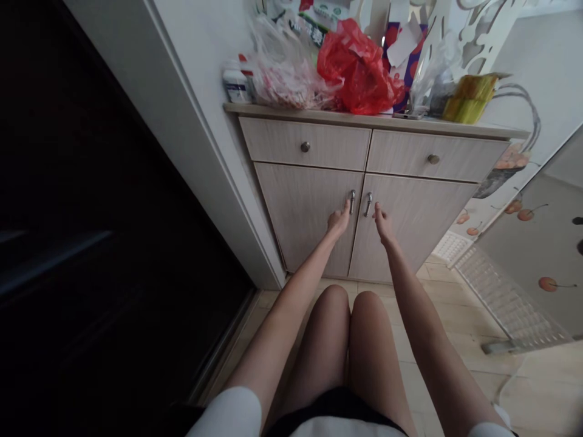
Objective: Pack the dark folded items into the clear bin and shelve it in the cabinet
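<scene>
Both arms reach forward to a pale wood-grain cabinet [296, 212] with two closed doors and two closed drawers. My left hand [339, 220] is at the left door's metal handle [352, 202], its thumb beside the handle and its other fingers curled; whether it grips the handle is unclear. Just right of the right door's handle [368, 204] is my right hand [381, 221], thumb up and fingers curled. It looks apart from that handle, and nothing shows in it.
On the cabinet top stand a red plastic bag [357, 70], a clear bag [291, 73], a white bottle [235, 86] and a yellow package [469, 98]. A dark doorway [91, 243] lies left. A panel with cherry pictures [537, 243] stands right.
</scene>
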The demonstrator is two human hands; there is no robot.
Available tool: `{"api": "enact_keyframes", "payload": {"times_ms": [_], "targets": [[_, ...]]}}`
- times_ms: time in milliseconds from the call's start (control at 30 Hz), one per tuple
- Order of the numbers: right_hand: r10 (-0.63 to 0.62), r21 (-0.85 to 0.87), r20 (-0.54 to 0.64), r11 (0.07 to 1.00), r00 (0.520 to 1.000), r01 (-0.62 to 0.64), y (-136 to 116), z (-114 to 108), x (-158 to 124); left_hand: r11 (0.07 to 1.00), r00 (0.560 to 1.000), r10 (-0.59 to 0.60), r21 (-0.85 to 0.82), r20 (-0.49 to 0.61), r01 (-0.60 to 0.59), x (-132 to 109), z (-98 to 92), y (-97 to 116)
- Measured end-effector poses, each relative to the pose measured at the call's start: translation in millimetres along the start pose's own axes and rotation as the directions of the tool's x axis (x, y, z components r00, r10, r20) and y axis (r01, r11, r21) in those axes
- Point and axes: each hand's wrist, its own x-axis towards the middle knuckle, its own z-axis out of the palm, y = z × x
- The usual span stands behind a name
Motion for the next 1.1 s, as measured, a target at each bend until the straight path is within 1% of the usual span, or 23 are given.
{"api": "enact_keyframes", "payload": {"times_ms": [67,100,167,233,367,500,600,733,867,967,1100], "targets": [[-0.083,-0.054,-0.115,0.996,0.990,0.077,2,9,15,0.991,0.984,0.124,0.066,-0.125,-0.117,17,9.2,5],[-0.105,-0.070,-0.138,0.993,0.985,0.096,2,14,21,0.983,0.971,0.173,0.084,-0.164,-0.160,25,14.7,7],[-0.135,-0.121,-0.135,0.985,0.982,0.119,1,24,28,0.974,0.956,0.220,0.101,-0.195,-0.203,38,25.4,10],[-0.142,-0.185,-0.139,0.976,0.980,0.116,1,33,30,0.972,0.953,0.226,0.113,-0.203,-0.206,43,33.8,11],[-0.138,-0.249,-0.171,0.964,0.976,0.092,3,43,22,0.969,0.948,0.211,0.181,-0.240,-0.170,36,40.6,9],[-0.168,-0.295,-0.190,0.949,0.967,0.106,5,41,9,0.960,0.939,0.209,0.239,-0.273,-0.144,16,38.9,8],[-0.220,-0.316,-0.196,0.937,0.956,0.151,9,30,-9,0.962,0.925,0.219,0.227,-0.310,-0.152,-4,33.5,1],[-0.341,-0.380,-0.217,0.892,0.914,0.243,19,4,-43,0.951,0.890,0.285,0.220,-0.357,-0.217,-34,21.5,-18],[-0.384,-0.430,-0.261,0.868,0.886,0.249,23,-25,-80,0.942,0.846,0.323,0.224,-0.424,-0.248,-63,6.2,-37],[-0.413,-0.460,-0.307,0.853,0.857,0.247,21,-43,-102,0.939,0.819,0.334,0.243,-0.468,-0.244,-86,-10.3,-51],[-0.437,-0.491,-0.351,0.839,0.828,0.235,22,-67,-127,0.928,0.780,0.367,0.263,-0.507,-0.265,-117,-40.5,-71]]}}
